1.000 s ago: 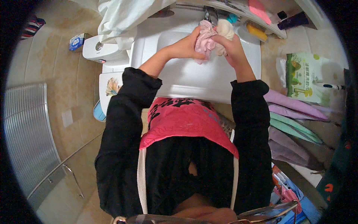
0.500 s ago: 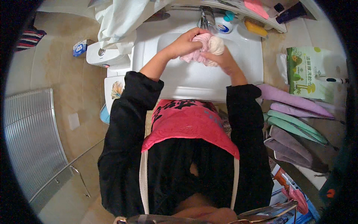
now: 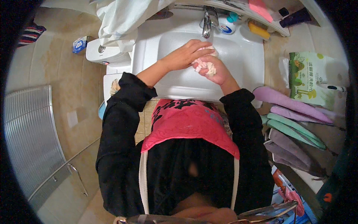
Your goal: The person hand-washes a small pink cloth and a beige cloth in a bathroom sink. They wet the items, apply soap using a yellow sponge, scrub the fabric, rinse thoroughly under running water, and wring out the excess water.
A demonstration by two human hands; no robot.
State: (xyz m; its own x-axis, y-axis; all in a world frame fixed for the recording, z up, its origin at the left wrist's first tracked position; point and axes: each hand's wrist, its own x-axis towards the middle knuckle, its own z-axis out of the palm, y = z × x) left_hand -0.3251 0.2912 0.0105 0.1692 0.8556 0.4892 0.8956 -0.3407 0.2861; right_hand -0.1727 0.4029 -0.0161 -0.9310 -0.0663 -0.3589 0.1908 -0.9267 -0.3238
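Note:
A bunched pink and cream cloth point(image 3: 209, 70) is squeezed between my hands above the white washbasin point(image 3: 171, 78). My right hand point(image 3: 220, 71) is closed round it, with folds bulging out at the palm and fingers. From the left, my left hand point(image 3: 184, 56) presses against the upper part of the bundle, its fingers bent over the cloth. Just beyond the hands is the chrome faucet point(image 3: 206, 28); I cannot make out water running from it.
A white bottle with a teal cap point(image 3: 226, 27) stands beside the faucet, near a yellow bar point(image 3: 258, 30). Purple, green and grey cloths point(image 3: 294, 128) hang at the right, below a green and white wipes pack point(image 3: 307, 74). A toilet point(image 3: 108, 54) is at the left.
Both hands have come nearer to me with the cloth. The cloth, which bulged out loosely before, is now squashed smaller and mostly covered by the fingers.

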